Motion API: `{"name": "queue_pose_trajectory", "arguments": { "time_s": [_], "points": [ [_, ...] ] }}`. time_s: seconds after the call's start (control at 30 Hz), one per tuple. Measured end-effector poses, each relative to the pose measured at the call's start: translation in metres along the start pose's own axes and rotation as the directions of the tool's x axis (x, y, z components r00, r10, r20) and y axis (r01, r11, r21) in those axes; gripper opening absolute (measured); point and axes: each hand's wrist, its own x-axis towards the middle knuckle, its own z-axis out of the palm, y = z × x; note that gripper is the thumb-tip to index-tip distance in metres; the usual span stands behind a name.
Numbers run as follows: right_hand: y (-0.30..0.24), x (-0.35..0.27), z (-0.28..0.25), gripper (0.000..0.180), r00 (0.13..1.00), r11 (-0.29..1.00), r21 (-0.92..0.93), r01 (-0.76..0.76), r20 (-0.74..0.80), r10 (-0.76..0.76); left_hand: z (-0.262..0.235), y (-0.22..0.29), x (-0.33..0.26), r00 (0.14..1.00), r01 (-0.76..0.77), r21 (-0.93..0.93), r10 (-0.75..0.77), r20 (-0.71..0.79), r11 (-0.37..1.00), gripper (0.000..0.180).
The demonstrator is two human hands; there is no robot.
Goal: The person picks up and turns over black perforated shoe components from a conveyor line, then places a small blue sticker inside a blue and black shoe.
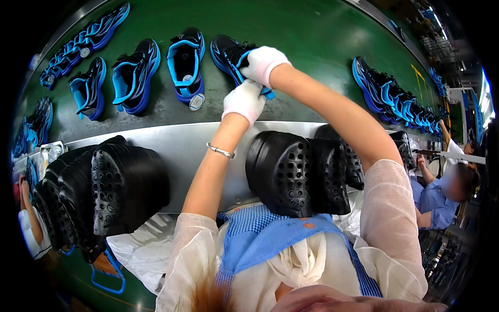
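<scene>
A black and blue sneaker (227, 52) rests on the green work surface in front of me, toe pointing away. In a white glove, my right hand (264, 63) is closed at its collar, the fingertips partly hidden by the opening. Just nearer, my left hand (244, 102), also gloved, grips the heel end, where a bit of bright blue shows beside the fingers. To the left stands a matching sneaker (186, 61) with a round white tag (196, 102) hanging at its heel. Two more sneakers, one (136, 76) and another (89, 88), continue the row leftward.
Closely packed sneakers (395, 97) line the right side, with more (86, 41) at far left. Black perforated moulded pieces stand in stacks along the metal ledge (208, 136), one stack (127, 182) left, another (291, 171) right. A co-worker (442, 195) sits at right.
</scene>
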Motion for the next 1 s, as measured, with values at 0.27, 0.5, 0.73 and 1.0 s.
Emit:
{"name": "queue_pose_trajectory", "arguments": {
  "time_s": [0.27, 0.5, 0.73, 1.0],
  "points": [
    [-0.001, 0.023, 0.017, 0.025, 0.998, 0.984, 0.178, -0.027, 0.056, 0.017, 0.002, -0.006, 0.029, 0.959, 0.022, 0.172, -0.069, 0.275, 0.985, 0.031],
    [-0.002, 0.030, 0.024, 0.024, 1.000, 0.974, 0.228, 0.023, 0.011, -0.026, -0.006, -0.006, 0.025, 0.953, 0.059, 0.141, -0.097, 0.286, 0.988, 0.032],
    [0.000, 0.021, 0.015, 0.028, 0.996, 0.976, 0.209, 0.068, -0.064, -0.055, -0.004, -0.002, 0.039, 0.897, 0.079, 0.286, -0.193, 0.398, 0.955, 0.058],
    [0.030, -0.022, -0.007, 0.035, 0.996, 0.968, 0.236, 0.085, 0.006, -0.089, 0.007, -0.010, 0.027, 0.977, -0.036, 0.214, -0.010, 0.213, 0.976, 0.045]
  ]
}}
